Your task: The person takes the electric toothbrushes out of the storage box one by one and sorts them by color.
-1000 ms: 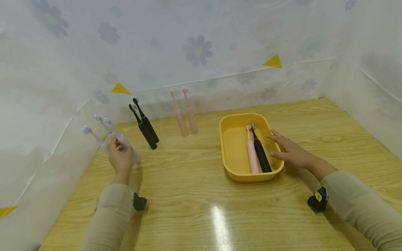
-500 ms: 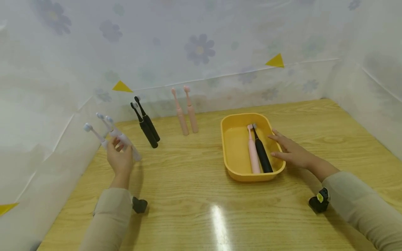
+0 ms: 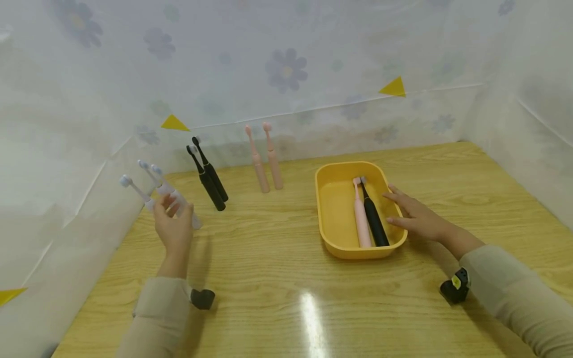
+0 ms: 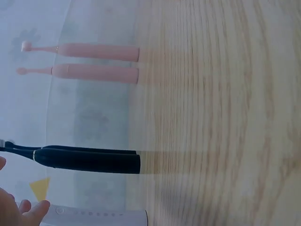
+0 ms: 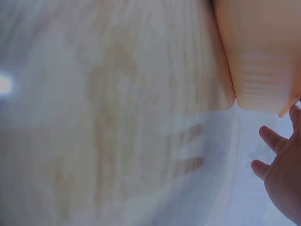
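Note:
At the left of the head view, three white electric toothbrushes (image 3: 179, 201) stand upright close together, their lower parts partly hidden by my left hand (image 3: 173, 226). That hand is just in front of them, thumb and fingers spread apart; whether a fingertip still touches a handle is hard to tell. In the left wrist view, the thumb lies by a white handle (image 4: 101, 216). My right hand (image 3: 418, 216) rests at the right rim of a yellow bin (image 3: 329, 243), fingers extended. Inside lie a pink toothbrush (image 3: 361, 223) and a black toothbrush (image 3: 375, 221), side by side.
Two black toothbrushes (image 3: 210, 184) stand upright right of the white ones. Farther right, two pink toothbrushes (image 3: 267, 169) stand near the back edge of the wooden table (image 3: 259, 278). A flower-patterned curtain (image 3: 215, 84) encloses the back and sides.
My left hand's thumb and fingers have spread, and the hand has drawn slightly back from the white toothbrushes, which stay standing. The right hand and the bin have hardly moved.

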`<act>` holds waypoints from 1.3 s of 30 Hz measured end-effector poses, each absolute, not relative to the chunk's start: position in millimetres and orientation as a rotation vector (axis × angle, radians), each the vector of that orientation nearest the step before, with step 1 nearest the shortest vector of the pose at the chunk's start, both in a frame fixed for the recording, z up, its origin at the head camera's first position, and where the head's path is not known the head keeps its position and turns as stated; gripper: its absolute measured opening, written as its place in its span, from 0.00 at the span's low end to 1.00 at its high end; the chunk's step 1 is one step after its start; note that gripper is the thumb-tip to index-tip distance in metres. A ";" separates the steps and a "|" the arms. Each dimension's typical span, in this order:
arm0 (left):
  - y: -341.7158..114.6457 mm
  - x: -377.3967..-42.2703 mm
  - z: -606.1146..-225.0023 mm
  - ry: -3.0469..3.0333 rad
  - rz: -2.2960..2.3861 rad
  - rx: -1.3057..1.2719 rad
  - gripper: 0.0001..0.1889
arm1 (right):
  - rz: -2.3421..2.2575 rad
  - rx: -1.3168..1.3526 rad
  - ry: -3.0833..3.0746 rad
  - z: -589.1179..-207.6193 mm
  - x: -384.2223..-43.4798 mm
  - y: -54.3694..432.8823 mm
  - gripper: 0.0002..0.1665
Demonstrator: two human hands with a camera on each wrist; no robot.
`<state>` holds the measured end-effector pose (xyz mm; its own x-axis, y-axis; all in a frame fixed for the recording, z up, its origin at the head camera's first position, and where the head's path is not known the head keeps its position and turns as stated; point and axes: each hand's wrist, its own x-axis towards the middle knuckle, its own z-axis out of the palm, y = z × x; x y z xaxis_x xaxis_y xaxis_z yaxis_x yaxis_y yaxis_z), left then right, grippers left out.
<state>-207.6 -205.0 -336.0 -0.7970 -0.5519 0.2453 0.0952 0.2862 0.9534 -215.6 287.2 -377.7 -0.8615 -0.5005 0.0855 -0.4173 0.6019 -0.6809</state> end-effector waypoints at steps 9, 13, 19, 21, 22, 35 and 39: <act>-186.5 -205.3 -333.4 -2.020 -1.648 0.282 0.27 | -0.997 -0.815 2.795 -378.4 -217.0 289.9 0.36; -175.1 -205.6 -334.0 -2.063 -1.676 0.230 0.27 | -0.931 -0.829 2.854 -377.9 -217.1 288.9 0.36; -151.7 -207.7 -336.3 -2.146 -1.699 0.107 0.27 | -0.852 -0.820 2.890 -373.8 -214.5 284.7 0.36; -143.1 -209.0 -338.7 -2.165 -1.716 0.063 0.27 | -0.828 -0.821 2.896 -373.7 -214.6 284.2 0.35; -138.4 -210.0 -340.2 -2.175 -1.723 0.052 0.27 | -0.824 -0.822 2.904 -374.0 -214.9 284.0 0.35; -76.6 -214.1 -340.3 -2.220 -1.921 -0.186 0.25 | -0.716 -0.863 3.008 -373.3 -211.3 284.8 0.35; -63.9 -214.3 -338.2 -2.250 -1.961 -0.266 0.25 | -0.641 -0.839 3.019 -371.7 -211.0 285.4 0.35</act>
